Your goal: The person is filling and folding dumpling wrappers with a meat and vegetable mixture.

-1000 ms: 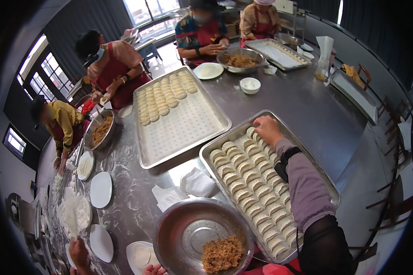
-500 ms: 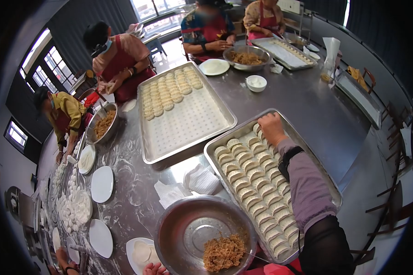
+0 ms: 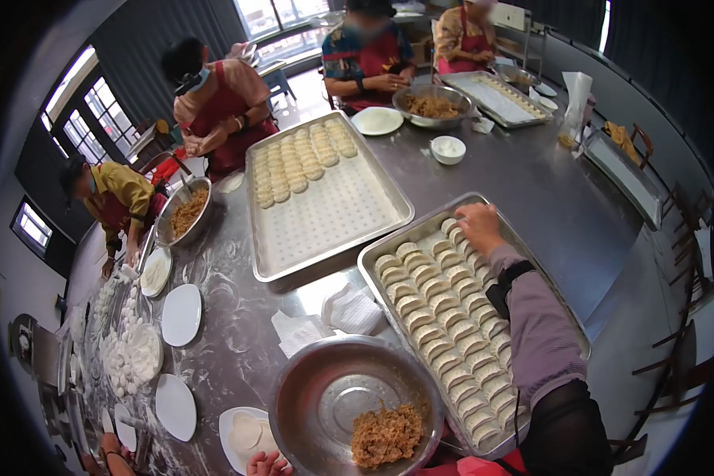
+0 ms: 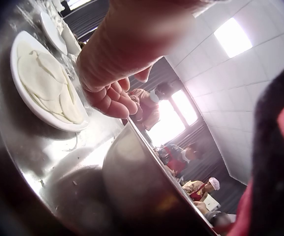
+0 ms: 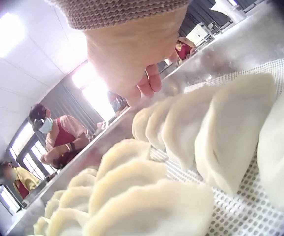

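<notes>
My right hand [image 3: 479, 226] is at the far end of the near metal tray [image 3: 583, 337], which carries rows of pleated dumplings [image 3: 444, 305]. In the right wrist view the fingers [image 5: 152, 78] bend downward just past the last dumplings [image 5: 154, 120], with no dumpling showing between them. My left hand [image 4: 115, 73] hangs with loosely bent fingers beside the rim of the steel bowl [image 4: 132, 162] and grips nothing. By it lies a white plate [image 4: 38, 115] of round dough wrappers [image 4: 43, 81]. Brown filling [image 3: 386, 435] lies in the bowl [image 3: 309, 389].
A second tray [image 3: 325, 230], part filled with dumplings, stands beyond. White cloths [image 3: 351, 309] lie beside the bowl. Floury dough pieces [image 3: 123, 357] and white plates [image 3: 182, 315] spread leftward. Several people in red aprons [image 3: 226, 87] work around the metal table [image 3: 531, 178].
The head view has shifted slightly. My right hand stays at the tray's far end, and the left stays by the bowl. Another person's hand at lower left has lowered a floury wrapper.
</notes>
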Demonstrator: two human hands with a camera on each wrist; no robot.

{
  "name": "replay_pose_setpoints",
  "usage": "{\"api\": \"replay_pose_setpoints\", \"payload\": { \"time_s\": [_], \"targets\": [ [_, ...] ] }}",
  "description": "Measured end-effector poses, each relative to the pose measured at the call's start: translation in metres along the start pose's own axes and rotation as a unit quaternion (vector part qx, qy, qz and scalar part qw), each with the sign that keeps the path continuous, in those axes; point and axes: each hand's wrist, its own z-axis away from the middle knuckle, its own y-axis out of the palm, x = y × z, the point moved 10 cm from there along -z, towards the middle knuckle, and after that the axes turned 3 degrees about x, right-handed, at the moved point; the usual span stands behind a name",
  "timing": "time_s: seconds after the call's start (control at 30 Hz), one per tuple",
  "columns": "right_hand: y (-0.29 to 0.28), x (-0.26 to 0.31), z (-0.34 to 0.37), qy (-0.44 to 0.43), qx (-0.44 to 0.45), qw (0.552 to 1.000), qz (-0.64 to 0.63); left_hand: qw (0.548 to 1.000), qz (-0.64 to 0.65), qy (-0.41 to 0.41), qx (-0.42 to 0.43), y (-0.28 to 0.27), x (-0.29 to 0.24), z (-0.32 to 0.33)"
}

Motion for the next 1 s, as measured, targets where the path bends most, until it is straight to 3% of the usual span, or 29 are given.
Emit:
{"api": "replay_pose_setpoints", "payload": {
  "time_s": [0.13,0.3,0.37,0.5,0.53,0.57,0.6,0.7,0.8,0.9,1.0],
  "targets": [
    [-0.048,-0.022,0.001,0.044,-0.101,0.992,-0.068,1.0,0.024,0.01,-0.008,-0.007,-0.002,0.003],
    [-0.089,-0.013,0.031,0.063,-0.066,0.972,-0.216,0.998,0.047,0.033,0.016,-0.007,-0.004,0.006],
    [-0.113,0.03,0.062,-0.029,-0.028,0.96,-0.275,0.999,0.042,0.03,0.011,-0.018,0.0,0.004],
    [-0.151,0.143,0.172,-0.191,0.077,0.953,-0.224,0.997,0.021,0.074,-0.009,-0.05,-0.006,-0.002],
    [-0.161,0.168,0.199,-0.246,0.065,0.946,-0.198,0.996,-0.013,0.087,-0.023,-0.056,-0.013,-0.001],
    [-0.16,0.18,0.222,-0.248,0.098,0.95,-0.161,0.994,-0.049,0.095,-0.034,-0.065,-0.021,-0.002],
    [-0.149,0.178,0.245,-0.214,0.16,0.951,-0.156,0.989,-0.083,0.108,-0.05,-0.078,-0.027,-0.002],
    [-0.143,0.187,0.291,-0.138,0.23,0.938,-0.22,0.958,-0.236,0.149,-0.064,-0.106,-0.045,-0.019],
    [-0.138,0.197,0.316,-0.094,0.232,0.919,-0.303,0.914,-0.361,0.176,-0.061,-0.127,-0.05,-0.044],
    [-0.133,0.201,0.319,-0.02,0.223,0.898,-0.379,0.86,-0.467,0.196,-0.063,-0.11,-0.065,-0.068],
    [-0.135,0.216,0.316,-0.021,0.197,0.886,-0.419,0.804,-0.555,0.2,-0.072,-0.086,-0.08,-0.079]
  ]
}}
